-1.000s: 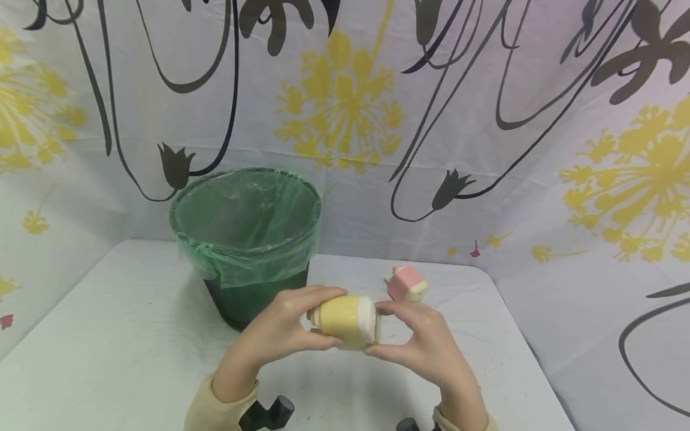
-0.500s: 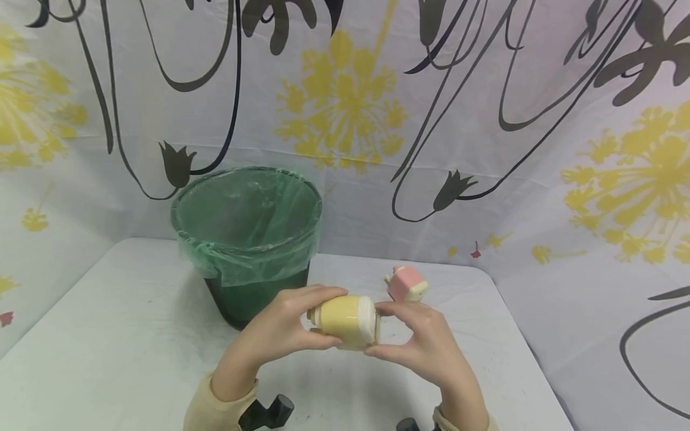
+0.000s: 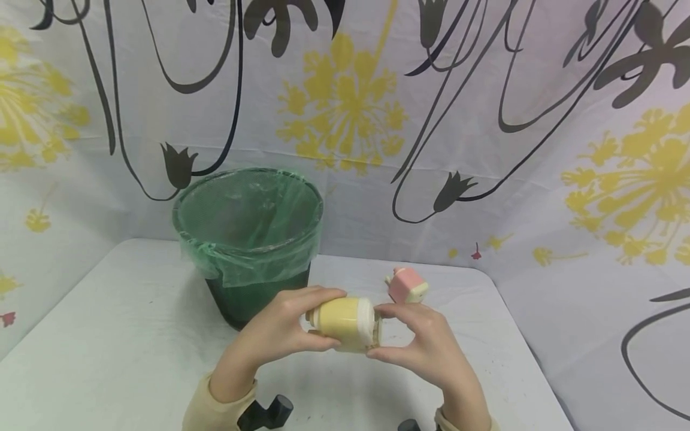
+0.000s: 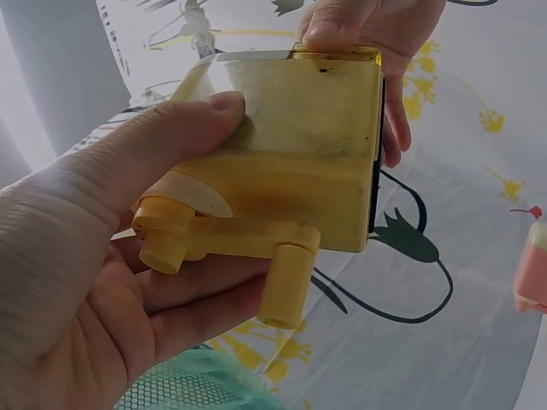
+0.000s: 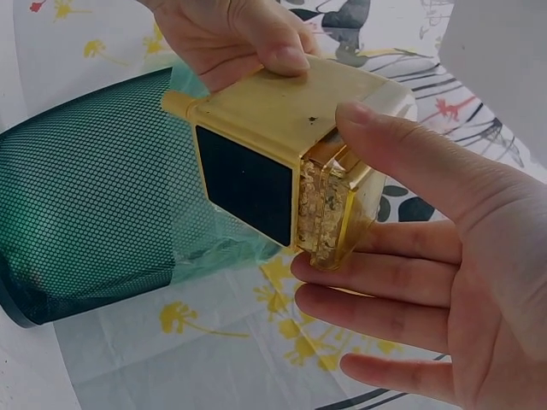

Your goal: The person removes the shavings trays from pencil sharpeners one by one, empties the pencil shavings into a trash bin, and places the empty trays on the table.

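Note:
A yellow crank pencil sharpener (image 3: 342,323) is held sideways above the table between both hands. My left hand (image 3: 286,323) grips its body from the left, thumb on one side and fingers on the other. The crank handle (image 4: 288,286) points towards the left palm in the left wrist view. My right hand (image 3: 423,335) pinches the clear shavings drawer (image 5: 326,209) at the other end between thumb and fingertips. That drawer sticks partly out of the body, and pencil shavings show through its wall. A dark panel (image 5: 246,184) covers one face of the sharpener.
A green mesh waste bin (image 3: 256,299) with a thin green liner (image 3: 237,263) stands at the back left of the white table (image 3: 118,335). A pink sharpener-like object (image 3: 406,284) lies at the back, beyond the right hand. Patterned cloth (image 3: 356,197) hangs behind the table.
The clear drawer shows slightly more beyond the sharpener's body than before. Both hands have barely moved, and the bin and the pink object stay in place.

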`<state>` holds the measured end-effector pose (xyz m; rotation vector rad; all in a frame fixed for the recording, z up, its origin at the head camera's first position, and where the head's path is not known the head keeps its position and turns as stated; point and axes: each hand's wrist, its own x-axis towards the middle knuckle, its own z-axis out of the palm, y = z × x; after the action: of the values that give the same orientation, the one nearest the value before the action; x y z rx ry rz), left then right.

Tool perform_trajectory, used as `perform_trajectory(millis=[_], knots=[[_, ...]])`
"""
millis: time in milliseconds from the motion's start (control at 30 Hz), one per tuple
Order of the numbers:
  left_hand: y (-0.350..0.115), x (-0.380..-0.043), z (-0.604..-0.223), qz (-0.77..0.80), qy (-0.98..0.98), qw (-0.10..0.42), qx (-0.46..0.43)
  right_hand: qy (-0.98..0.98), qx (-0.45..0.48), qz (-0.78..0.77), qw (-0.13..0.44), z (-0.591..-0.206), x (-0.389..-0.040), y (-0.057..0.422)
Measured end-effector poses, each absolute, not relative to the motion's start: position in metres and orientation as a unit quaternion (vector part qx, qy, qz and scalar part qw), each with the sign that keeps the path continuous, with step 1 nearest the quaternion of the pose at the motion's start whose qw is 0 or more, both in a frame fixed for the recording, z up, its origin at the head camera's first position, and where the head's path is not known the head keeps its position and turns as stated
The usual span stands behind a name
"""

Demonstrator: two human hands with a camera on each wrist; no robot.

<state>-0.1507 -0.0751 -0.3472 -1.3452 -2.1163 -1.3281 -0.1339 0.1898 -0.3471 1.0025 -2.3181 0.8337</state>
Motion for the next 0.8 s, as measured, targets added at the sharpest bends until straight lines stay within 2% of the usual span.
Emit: perform_trajectory(millis=[800], knots=[[-0.0802, -0.1502, -0.346, -0.465, -0.747, 0.132, -0.457, -0.843, 0.371, 0.311, 0.234, -0.3461, -0.1334, 0.192]])
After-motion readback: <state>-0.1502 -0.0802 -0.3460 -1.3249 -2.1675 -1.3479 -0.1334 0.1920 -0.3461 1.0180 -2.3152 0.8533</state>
